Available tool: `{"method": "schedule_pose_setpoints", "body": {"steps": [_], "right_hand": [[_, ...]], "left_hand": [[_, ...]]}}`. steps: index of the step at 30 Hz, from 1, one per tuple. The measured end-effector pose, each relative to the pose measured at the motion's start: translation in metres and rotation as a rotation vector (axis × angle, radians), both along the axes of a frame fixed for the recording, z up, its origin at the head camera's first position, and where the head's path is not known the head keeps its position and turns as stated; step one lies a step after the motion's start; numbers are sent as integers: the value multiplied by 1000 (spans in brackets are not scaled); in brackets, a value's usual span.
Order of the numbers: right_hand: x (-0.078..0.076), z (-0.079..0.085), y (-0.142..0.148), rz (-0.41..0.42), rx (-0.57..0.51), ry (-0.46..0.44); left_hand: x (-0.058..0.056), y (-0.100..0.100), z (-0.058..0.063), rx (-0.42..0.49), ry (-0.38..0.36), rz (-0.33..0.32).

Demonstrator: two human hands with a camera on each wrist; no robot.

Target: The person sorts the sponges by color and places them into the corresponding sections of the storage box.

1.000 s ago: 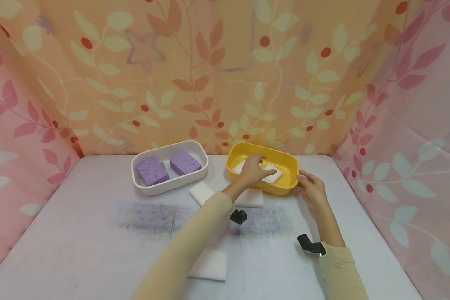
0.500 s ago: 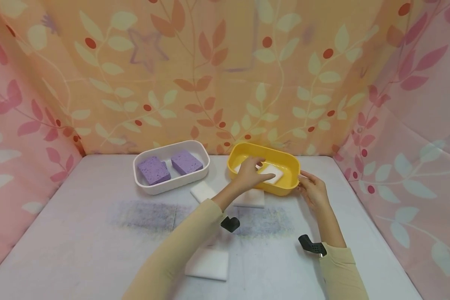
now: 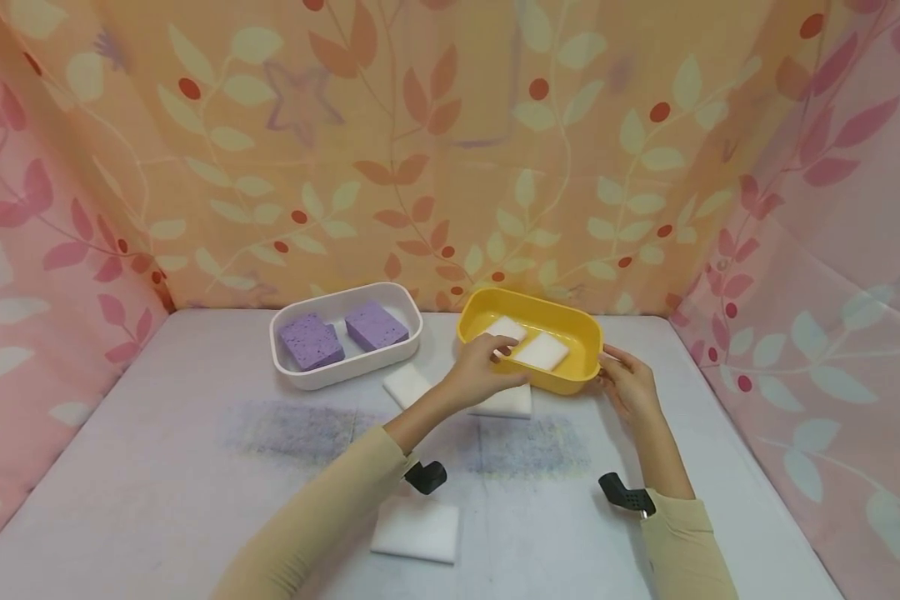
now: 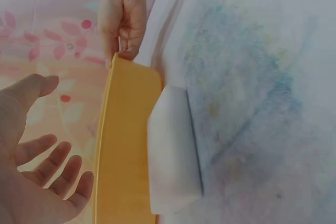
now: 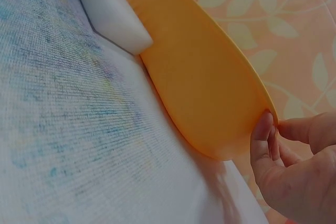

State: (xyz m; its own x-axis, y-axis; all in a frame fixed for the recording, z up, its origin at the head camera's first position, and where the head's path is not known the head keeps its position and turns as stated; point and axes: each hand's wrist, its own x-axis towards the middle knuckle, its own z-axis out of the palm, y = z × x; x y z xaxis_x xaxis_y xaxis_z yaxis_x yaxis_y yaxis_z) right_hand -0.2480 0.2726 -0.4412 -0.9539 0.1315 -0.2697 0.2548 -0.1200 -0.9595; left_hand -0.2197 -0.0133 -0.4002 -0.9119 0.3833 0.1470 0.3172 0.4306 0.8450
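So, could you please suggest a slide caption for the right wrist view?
Right hand pinches a yellow container by its rim, beside a white pad.

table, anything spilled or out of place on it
Yes: blotchy blue-grey staining crosses the middle of the white table, odd against its pale surface; whether it's wet, I can't tell. Three white pads lie loose outside the yellow tray, while two others sit inside it.

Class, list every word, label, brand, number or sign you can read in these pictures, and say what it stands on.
None can be read.
Yellow oblong plastic tray, white oblong plastic tray: no lettering visible.
Orange leaf-patterned fabric backdrop: a faint purple star outline; other faint purple marks unreadable.
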Motion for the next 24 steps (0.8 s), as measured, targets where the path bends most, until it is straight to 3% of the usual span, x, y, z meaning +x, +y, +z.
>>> {"method": "schedule_pose_setpoints", "body": {"steps": [7, 15, 24], "right_hand": [[-1, -1, 3, -3, -9, 1], [-1, -3, 3, -7, -9, -6], [1, 1, 2, -3, -18, -6]], "left_hand": [[21, -20, -4, 14, 19, -54], [48, -46, -4, -19, 30, -57], [73, -73, -9, -36, 45, -124]]}}
